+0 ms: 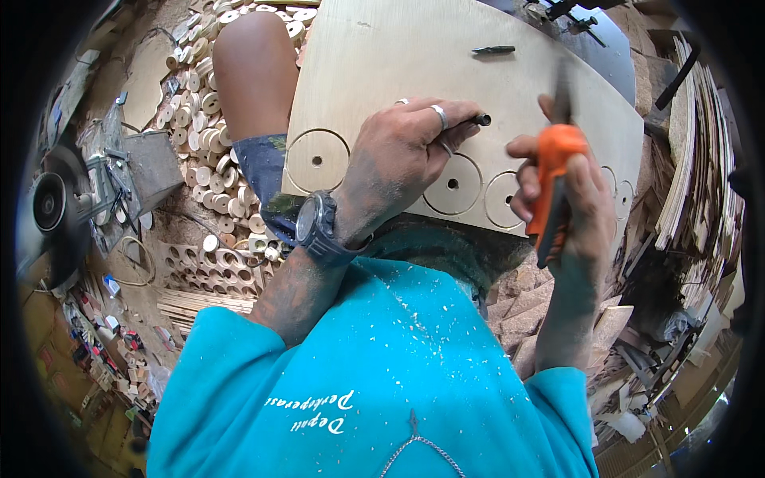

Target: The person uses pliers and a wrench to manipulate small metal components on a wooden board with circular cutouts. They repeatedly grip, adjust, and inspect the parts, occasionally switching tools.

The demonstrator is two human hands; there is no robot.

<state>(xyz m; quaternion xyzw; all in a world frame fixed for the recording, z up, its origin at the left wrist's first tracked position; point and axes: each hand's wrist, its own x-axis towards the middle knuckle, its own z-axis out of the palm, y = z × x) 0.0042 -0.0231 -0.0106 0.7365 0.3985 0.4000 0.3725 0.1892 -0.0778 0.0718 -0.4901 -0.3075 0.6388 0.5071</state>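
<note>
My left hand (414, 135), with rings on its fingers and a dark watch on the wrist, rests over a pale plywood board (382, 56). Its fingers are closed around a small dark rod (482, 119), of which only the round end shows. To the right, my right hand (570, 191) grips an orange-and-black-handled tool (562, 143). The tool's narrow upper part is smeared by motion, so its kind is unclear. Circular grooves with centre holes, such as one circle (317, 162), run along the board's near edge. A short dark pointed piece (494, 50) lies farther up on the board.
Many wooden discs (209, 139) are heaped at the left, beside my bare knee (253, 72). A dark machine part (586, 28) stands at the board's far right corner. Long wood strips (693, 143) are stacked at the right. A round fan-like machine (49, 203) is at far left.
</note>
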